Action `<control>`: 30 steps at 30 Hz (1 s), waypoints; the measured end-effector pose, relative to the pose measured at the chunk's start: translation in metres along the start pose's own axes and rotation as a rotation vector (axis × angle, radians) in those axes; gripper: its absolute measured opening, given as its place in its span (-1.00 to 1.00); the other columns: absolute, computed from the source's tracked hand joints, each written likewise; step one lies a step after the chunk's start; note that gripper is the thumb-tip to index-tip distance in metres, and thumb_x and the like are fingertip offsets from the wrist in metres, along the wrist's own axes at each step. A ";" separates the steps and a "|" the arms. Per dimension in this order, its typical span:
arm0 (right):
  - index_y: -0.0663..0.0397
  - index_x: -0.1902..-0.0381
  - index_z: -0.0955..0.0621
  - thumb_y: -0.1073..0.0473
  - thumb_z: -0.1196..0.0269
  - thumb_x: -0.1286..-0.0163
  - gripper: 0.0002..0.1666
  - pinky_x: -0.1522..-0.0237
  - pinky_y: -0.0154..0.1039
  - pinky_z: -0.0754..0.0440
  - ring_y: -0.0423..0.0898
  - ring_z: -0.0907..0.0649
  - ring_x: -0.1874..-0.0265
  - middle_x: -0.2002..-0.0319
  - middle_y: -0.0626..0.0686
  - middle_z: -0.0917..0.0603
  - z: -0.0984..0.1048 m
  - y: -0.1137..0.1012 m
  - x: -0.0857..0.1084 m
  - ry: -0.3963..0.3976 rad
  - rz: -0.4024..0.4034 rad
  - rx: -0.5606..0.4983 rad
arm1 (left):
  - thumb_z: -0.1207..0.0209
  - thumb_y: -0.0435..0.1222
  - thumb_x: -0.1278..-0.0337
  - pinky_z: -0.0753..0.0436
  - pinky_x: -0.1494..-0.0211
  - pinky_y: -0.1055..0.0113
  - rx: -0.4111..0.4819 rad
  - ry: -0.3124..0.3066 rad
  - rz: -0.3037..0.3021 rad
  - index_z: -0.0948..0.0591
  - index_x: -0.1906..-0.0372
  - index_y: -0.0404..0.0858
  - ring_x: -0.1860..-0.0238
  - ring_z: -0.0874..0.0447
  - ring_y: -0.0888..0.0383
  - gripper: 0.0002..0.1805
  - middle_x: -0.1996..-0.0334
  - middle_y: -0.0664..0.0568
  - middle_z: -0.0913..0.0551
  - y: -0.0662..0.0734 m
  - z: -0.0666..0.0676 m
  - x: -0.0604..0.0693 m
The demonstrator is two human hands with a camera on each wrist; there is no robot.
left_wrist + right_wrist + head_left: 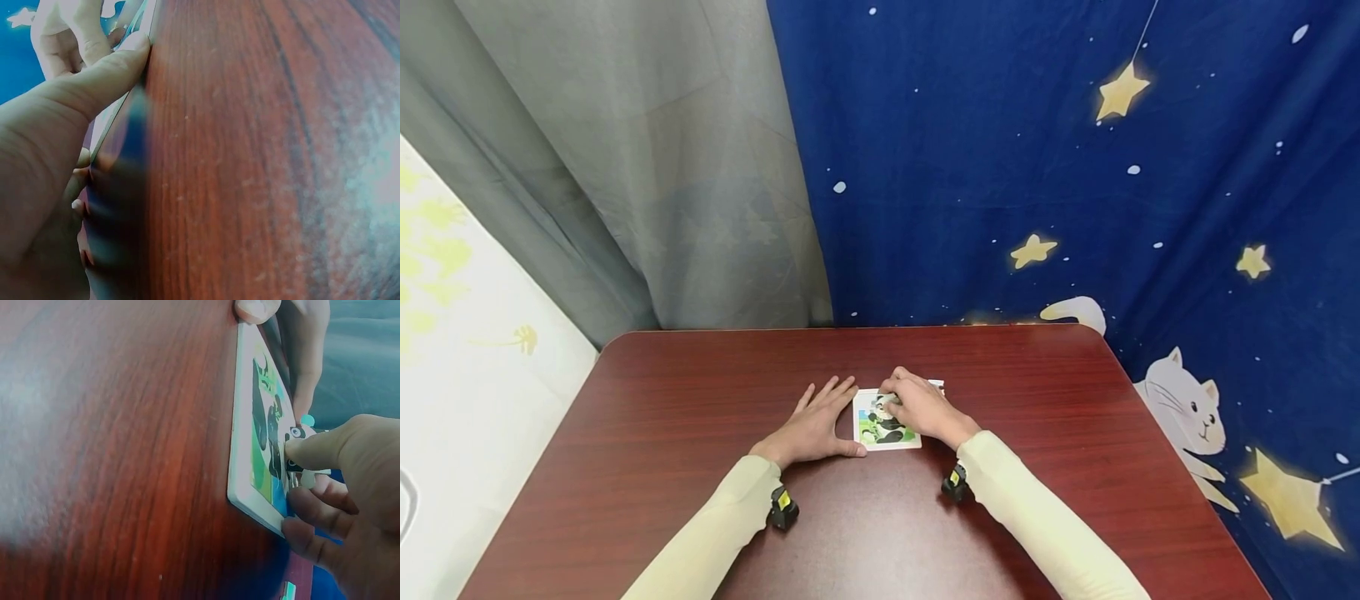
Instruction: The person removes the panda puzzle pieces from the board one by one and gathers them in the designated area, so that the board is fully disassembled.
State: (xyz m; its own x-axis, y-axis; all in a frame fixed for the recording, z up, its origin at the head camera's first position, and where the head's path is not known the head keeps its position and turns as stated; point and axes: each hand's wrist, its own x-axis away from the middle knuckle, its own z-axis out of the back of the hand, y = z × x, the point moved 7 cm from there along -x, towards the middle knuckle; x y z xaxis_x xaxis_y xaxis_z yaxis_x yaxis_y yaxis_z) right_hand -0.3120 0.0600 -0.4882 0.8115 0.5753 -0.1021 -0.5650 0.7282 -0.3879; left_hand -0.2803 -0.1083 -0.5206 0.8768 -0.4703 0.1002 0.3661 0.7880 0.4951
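A small white-framed panda jigsaw puzzle [889, 437] lies flat on the table. My left hand [815, 423] rests spread at its left side, the thumb touching the near left corner and the fingertips by the far left corner. Over the puzzle's upper part, my right hand [922, 406] pinches a puzzle piece [308, 478] printed with part of a panda's face. In the right wrist view that piece is tilted up at the picture, partly covered by the thumb and fingers. How far it sits in the frame is hidden.
Another puzzle piece [937, 384], mostly hidden behind the right hand, lies beyond the puzzle's far right corner. The dark red wooden table [700, 392] reaches to a grey curtain [730, 208] and a blue star-patterned curtain [955, 167] at the back.
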 end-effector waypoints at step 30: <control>0.01 -0.08 -0.71 0.21 -0.33 -0.51 -0.77 0.15 -0.17 -0.66 -0.19 -0.66 0.30 0.18 -0.03 -0.81 0.019 0.031 0.019 -0.020 -0.123 -0.138 | -0.48 0.32 -0.02 0.17 -0.76 -0.33 0.010 -0.002 0.002 -0.17 -0.71 -0.25 -0.79 0.12 -0.16 0.30 -0.76 -0.06 -0.06 -0.001 -0.001 0.000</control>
State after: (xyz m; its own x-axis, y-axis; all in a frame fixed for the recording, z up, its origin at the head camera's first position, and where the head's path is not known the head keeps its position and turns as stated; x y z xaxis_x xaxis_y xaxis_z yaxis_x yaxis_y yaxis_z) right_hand -0.3169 0.1013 -0.4849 0.8694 0.4933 -0.0284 -0.4347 0.7363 -0.5185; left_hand -0.2804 -0.1090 -0.5221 0.8770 -0.4693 0.1030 0.3608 0.7848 0.5039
